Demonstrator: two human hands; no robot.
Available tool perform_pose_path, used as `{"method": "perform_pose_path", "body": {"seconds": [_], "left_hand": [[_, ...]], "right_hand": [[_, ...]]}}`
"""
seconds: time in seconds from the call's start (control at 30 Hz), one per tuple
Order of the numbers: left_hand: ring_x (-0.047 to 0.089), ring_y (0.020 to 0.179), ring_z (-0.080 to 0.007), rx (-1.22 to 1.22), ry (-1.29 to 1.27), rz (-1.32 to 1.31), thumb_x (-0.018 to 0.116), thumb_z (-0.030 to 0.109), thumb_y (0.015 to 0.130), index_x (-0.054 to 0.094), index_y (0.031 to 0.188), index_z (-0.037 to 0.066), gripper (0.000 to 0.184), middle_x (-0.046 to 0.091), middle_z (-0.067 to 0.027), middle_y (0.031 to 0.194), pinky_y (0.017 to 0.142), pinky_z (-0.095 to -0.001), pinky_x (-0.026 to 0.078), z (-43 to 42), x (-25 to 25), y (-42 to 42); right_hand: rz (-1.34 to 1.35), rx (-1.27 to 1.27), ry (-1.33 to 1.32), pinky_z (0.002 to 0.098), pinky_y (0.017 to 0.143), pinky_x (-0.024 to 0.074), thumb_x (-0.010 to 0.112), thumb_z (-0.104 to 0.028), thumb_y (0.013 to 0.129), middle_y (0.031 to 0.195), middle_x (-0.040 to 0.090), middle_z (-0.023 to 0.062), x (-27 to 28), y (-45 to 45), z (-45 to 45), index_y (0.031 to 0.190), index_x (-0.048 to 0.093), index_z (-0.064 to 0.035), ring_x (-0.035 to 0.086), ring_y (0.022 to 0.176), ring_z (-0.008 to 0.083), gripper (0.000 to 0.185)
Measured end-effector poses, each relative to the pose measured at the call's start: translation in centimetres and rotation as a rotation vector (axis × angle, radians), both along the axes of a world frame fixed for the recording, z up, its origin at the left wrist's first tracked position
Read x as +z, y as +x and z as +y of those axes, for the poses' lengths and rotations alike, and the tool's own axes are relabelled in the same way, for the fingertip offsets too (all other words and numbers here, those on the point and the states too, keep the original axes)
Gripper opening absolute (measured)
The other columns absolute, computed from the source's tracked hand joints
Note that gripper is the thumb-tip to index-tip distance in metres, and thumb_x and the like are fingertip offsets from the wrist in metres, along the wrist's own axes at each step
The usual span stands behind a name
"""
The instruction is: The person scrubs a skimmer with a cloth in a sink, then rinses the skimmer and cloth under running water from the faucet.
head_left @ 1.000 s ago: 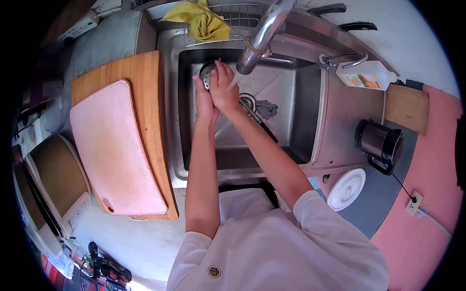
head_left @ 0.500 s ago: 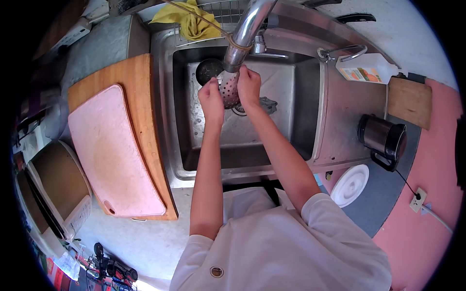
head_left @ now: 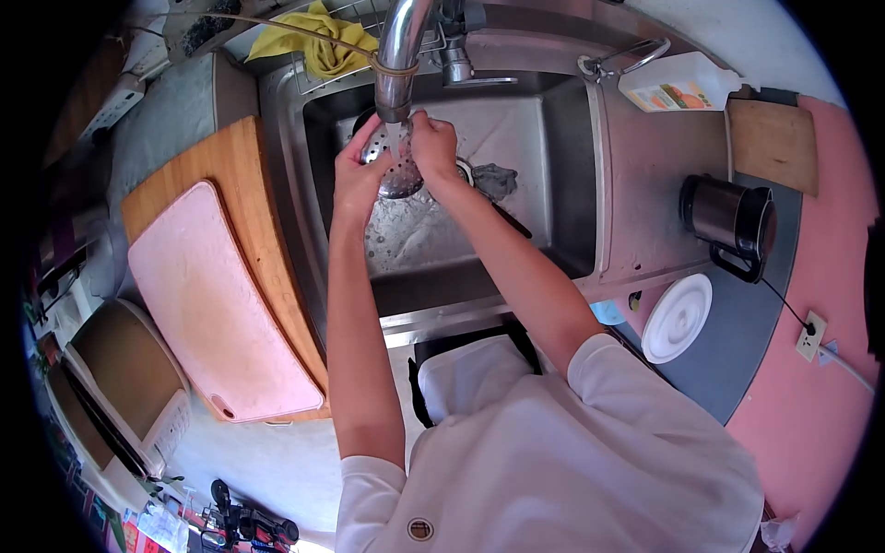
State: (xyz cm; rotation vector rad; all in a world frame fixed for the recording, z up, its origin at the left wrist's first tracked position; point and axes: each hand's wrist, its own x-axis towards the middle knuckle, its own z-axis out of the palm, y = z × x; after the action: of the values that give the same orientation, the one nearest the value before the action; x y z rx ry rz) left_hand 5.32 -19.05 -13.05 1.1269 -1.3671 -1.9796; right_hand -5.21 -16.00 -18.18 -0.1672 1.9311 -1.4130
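Note:
Under the faucet (head_left: 395, 97), a shiny, rounded metal skimmer (head_left: 402, 180) with many small holes is held between both hands. My left hand (head_left: 358, 180) grips its left side, thumb across the face and fingers at the far edge. My right hand (head_left: 433, 146) is closed at its right side, with the fingers partly hidden. Water runs from the spout onto the metal. A dark handle (head_left: 513, 222) shows beyond my right forearm; whether it joins the skimmer is hidden. The sink (head_left: 433, 293) lies below, with a grey scrap (head_left: 498, 182) beside the drain.
A pink cutting board (head_left: 212, 304) lies on a wooden board (head_left: 157, 189) at left. A yellow cloth (head_left: 323, 46) hangs over a wire rack behind the sink. At right are a white jug (head_left: 678, 83), an electric kettle (head_left: 728, 217) and a white lid (head_left: 678, 318).
The skimmer has turned so its perforated face shows more broadly. My left hand has opened its grip around the edge. The whole view has shifted, and the dark handle now shows.

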Motion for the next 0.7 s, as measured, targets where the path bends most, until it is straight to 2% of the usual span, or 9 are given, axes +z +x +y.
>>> {"method": "perform_pose_path", "body": {"seconds": [0.13,0.17,0.33,0.4,0.47,0.53,0.6,0.67,0.7], "left_hand": [[0.059,0.104,-0.0220,0.248,0.389,0.239,0.070,0.007,0.081,0.049,0.123,-0.003,0.048,0.060,-0.0132,0.113,0.090,-0.0372,0.048,0.7,-1.5,2.9],[0.059,0.103,-0.0226,0.315,0.406,0.262,0.070,0.009,0.081,0.050,0.121,-0.002,0.045,0.061,-0.0133,0.112,0.090,-0.0383,0.049,0.8,-2.0,3.3],[0.063,0.096,-0.0216,0.628,0.375,0.304,0.071,0.018,0.083,0.054,0.112,-0.002,0.040,0.062,-0.0143,0.107,0.084,-0.0363,0.052,0.6,-2.0,3.0],[0.063,0.093,-0.0219,0.703,0.356,0.305,0.070,0.020,0.084,0.054,0.111,-0.003,0.039,0.062,-0.0149,0.106,0.081,-0.0352,0.053,0.6,-1.6,2.3],[0.063,0.092,-0.0220,0.815,0.351,0.243,0.071,0.021,0.083,0.053,0.110,-0.004,0.041,0.061,-0.0147,0.106,0.082,-0.0368,0.053,0.6,-0.9,1.5],[0.063,0.092,-0.0223,0.841,0.361,0.199,0.072,0.022,0.082,0.052,0.110,-0.005,0.043,0.061,-0.0149,0.106,0.081,-0.0379,0.054,0.4,-0.1,1.1],[0.063,0.092,-0.0231,0.918,0.351,0.197,0.073,0.023,0.081,0.052,0.110,-0.006,0.046,0.061,-0.0155,0.105,0.081,-0.0389,0.054,-0.2,0.7,0.8],[0.063,0.095,-0.0255,0.919,0.371,0.184,0.073,0.025,0.081,0.049,0.115,-0.007,0.052,0.059,-0.0180,0.108,0.083,-0.0407,0.054,-0.3,1.6,1.0],[0.062,0.098,-0.0266,0.979,0.407,0.195,0.073,0.026,0.082,0.047,0.117,-0.007,0.055,0.058,-0.0190,0.111,0.084,-0.0418,0.054,-0.1,1.7,1.0]], "right_hand": [[0.127,0.123,-0.042,0.0416,0.057,0.0430,0.050,-0.035,0.090,0.054,0.057,0.0185,0.5,1.5,-1.5,0.064,0.061,0.0041,0.057,0.051,0.0311,0.048],[0.264,0.280,0.044,0.0343,0.055,0.0439,0.055,-0.030,0.090,0.060,0.059,0.0100,0.9,1.4,-1.5,0.076,0.064,0.0026,0.056,0.056,0.0171,0.036],[0.379,0.419,-0.226,0.0326,0.062,0.0454,0.065,-0.030,0.085,0.068,0.060,0.0125,3.6,2.5,-1.7,0.089,0.064,0.0007,0.060,0.068,0.0179,0.031],[0.794,0.515,-0.331,0.0309,0.064,0.0472,0.065,-0.028,0.085,0.076,0.061,0.0124,3.8,2.4,-1.4,0.093,0.064,-0.0006,0.060,0.071,0.0169,0.028],[0.665,0.607,-0.227,0.0298,0.070,0.0482,0.065,-0.027,0.086,0.083,0.063,0.0131,3.1,2.3,-1.4,0.095,0.063,0.0003,0.061,0.076,0.0186,0.029],[0.152,0.414,-0.342,0.0295,0.072,0.0476,0.065,-0.033,0.085,0.084,0.064,0.0143,2.2,2.2,-2.0,0.095,0.063,0.0014,0.061,0.078,0.0206,0.036],[0.151,0.455,-0.230,0.0348,0.076,0.0474,0.055,-0.039,0.091,0.085,0.064,0.0184,2.1,1.6,-0.7,0.094,0.064,0.0018,0.063,0.081,0.0283,0.042],[0.443,0.708,0.152,0.0401,0.077,0.0460,0.041,-0.040,0.096,0.083,0.064,0.0210,2.8,0.8,0.8,0.091,0.064,0.0020,0.062,0.083,0.0334,0.048],[0.382,0.860,0.220,0.0437,0.083,0.0426,0.038,-0.040,0.096,0.082,0.063,0.0221,4.4,-0.2,1.5,0.089,0.065,0.0019,0.060,0.084,0.0375,0.050]]}}
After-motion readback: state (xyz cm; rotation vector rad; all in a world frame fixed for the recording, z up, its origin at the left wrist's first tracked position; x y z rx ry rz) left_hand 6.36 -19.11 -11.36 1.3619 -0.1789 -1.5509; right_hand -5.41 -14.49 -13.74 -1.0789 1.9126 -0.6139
